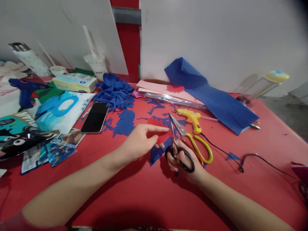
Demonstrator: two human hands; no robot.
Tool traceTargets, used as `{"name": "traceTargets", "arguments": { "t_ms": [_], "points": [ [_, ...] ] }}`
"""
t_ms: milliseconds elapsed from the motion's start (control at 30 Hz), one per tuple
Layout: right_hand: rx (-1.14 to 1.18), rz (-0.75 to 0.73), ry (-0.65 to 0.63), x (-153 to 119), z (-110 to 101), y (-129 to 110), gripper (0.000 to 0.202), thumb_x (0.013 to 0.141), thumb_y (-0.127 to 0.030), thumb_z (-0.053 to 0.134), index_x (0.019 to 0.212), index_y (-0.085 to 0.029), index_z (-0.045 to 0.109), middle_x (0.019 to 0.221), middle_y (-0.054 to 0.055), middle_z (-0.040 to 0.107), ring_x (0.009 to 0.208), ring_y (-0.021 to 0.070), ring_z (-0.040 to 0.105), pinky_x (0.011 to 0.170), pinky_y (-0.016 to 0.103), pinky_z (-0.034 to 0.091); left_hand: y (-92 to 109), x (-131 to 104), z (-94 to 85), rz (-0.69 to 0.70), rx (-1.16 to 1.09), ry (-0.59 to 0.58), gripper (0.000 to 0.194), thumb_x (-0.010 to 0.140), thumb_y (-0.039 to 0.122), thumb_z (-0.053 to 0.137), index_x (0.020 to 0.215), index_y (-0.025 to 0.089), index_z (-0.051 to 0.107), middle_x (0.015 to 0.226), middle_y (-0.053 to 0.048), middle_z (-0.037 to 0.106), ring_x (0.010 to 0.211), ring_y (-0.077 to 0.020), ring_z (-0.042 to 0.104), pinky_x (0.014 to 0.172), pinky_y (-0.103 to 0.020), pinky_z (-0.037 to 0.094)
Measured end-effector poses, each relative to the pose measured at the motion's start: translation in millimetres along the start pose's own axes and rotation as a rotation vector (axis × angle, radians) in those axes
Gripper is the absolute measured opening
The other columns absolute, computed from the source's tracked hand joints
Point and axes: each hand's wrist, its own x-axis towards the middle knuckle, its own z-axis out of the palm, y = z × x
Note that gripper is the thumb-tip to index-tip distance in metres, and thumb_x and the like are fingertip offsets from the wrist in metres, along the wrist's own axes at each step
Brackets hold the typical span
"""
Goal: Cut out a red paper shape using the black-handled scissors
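Note:
Between the thumb and fingers of my left hand [137, 141] is a red paper piece [155, 121] with a wavy upper edge. My right hand [196, 171] grips black-handled scissors [192, 167], fingers through the loops. Their blades point up beside the red paper, close to my left fingertips; I cannot tell whether they touch it. A blue paper scrap [157, 156] lies under the hands. Just right of the black pair, larger scissors with yellow and red handles [207, 150] rest on the table, partly covered by my right hand.
A yellow glue gun [191, 118] with a black cord lies behind the scissors. Folded blue paper [214, 99] stretches along the back right. Left are a blue cut-paper pile [115, 91], a phone [95, 117], a blue glue gun [26, 91], packets and a plastic cup [97, 65].

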Motion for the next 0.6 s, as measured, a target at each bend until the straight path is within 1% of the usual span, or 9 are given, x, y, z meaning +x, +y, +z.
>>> {"name": "traceTargets", "arguments": {
  "t_ms": [133,267,367,467,600],
  "points": [
    [-0.035,0.016,0.028,-0.3,1.6,-1.3,0.035,0.073,-0.050,0.061,0.077,-0.023,0.039,0.057,-0.007,0.042,0.041,0.0070,0.030,0.040,0.020,0.025,-2.2,0.5,-2.9,0.001,0.031,-0.006,0.038,0.074,0.005,0.046,0.106,0.014,0.065,0.064,-0.001,0.068,0.059,-0.0110,0.063,0.062,-0.023,0.052],
    [-0.085,0.030,0.052,-0.4,3.1,-3.3,0.037,0.072,-0.051,0.061,0.076,-0.022,0.039,0.056,-0.007,0.042,0.039,0.0062,0.030,0.040,0.021,0.025,2.1,0.7,-5.2,-0.006,0.042,0.007,0.038,0.073,0.002,0.045,0.104,0.014,0.065,0.081,-0.004,0.072,0.059,-0.0091,0.064,0.063,-0.020,0.052],
    [-0.107,0.034,0.063,0.0,4.1,-4.5,0.039,0.071,-0.052,0.062,0.075,-0.022,0.038,0.055,-0.008,0.043,0.038,0.0059,0.030,0.040,0.021,0.026,7.3,1.0,-6.6,-0.018,0.050,-0.003,0.040,0.072,-0.001,0.045,0.103,0.013,0.066,0.092,-0.005,0.071,0.059,-0.0077,0.064,0.062,-0.018,0.053],
    [-0.109,0.028,0.060,0.5,3.7,-4.0,0.040,0.070,-0.052,0.063,0.074,-0.022,0.036,0.054,-0.008,0.043,0.037,0.0057,0.031,0.040,0.021,0.026,9.9,1.2,-8.2,-0.030,0.056,-0.013,0.040,0.072,-0.002,0.045,0.104,0.012,0.065,0.095,-0.006,0.071,0.059,-0.0070,0.064,0.061,-0.017,0.053],
    [-0.097,0.027,0.060,0.7,0.6,-0.4,0.039,0.071,-0.049,0.064,0.074,-0.022,0.035,0.054,-0.009,0.044,0.037,0.0053,0.032,0.039,0.020,0.025,8.8,1.7,-11.0,-0.019,0.070,-0.021,0.039,0.072,-0.001,0.045,0.103,0.012,0.065,0.096,-0.006,0.071,0.059,-0.0071,0.064,0.059,-0.017,0.053]
  ]
}}
